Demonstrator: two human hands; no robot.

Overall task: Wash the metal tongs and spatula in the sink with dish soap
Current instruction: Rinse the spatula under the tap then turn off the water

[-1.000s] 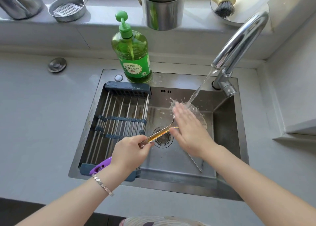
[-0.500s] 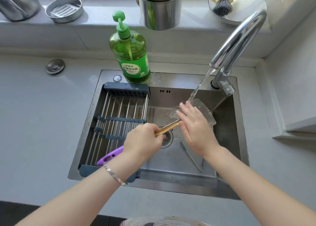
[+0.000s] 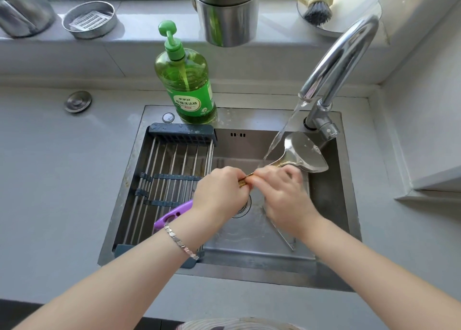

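I stand over a steel sink set in a grey tabletop. My left hand grips the spatula round the middle of its long handle. The handle's purple end sticks out behind my wrist, over a drying rack that spans the sink's left half. My right hand, a little blurred, pinches the gold shaft just ahead of the left one, fingers curled round it. The spatula's broad metal blade is raised at the back right of the sink, and a thin stream of water from the faucet lands by its neck. The tongs lie on the sink floor, partly hidden under my right hand. A green dish soap bottle stands on the back rim beside the rack. I judge this to be the rubbing and rinsing of the spatula. To do it well, I should hold firm with the left hand, since a wet handle may slip. The right hand should slide along the whole shaft, and the blade should tilt so water runs off both faces into the sink.
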